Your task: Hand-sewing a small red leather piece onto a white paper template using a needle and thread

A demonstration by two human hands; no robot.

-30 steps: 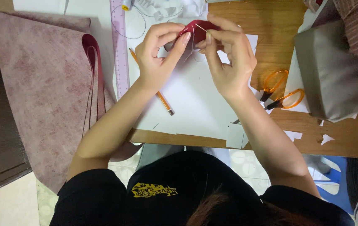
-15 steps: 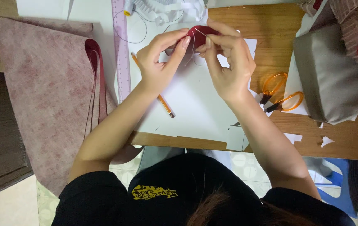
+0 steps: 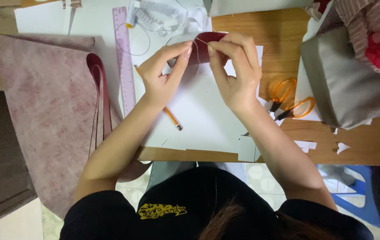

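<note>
A small dark red piece of fabric (image 3: 203,46) is held up over the white paper (image 3: 198,115) between both hands. My left hand (image 3: 165,75) pinches its left edge with thumb and fingers. My right hand (image 3: 236,73) pinches the right side, and a thin needle with thread shows at its fingertips. Much of the red piece is hidden behind my fingers.
A pencil (image 3: 172,118) lies on the paper under my left wrist. A pink ruler (image 3: 125,62) and a thread spool (image 3: 131,15) are at upper left, orange scissors (image 3: 287,100) at right. Folded pinkish fabric (image 3: 52,120) hangs off the left; a grey bag (image 3: 350,84) stands at right.
Both hands have stayed on the red piece and shifted slightly; the fingers have regripped and the needle and thread now show at my right fingertips.
</note>
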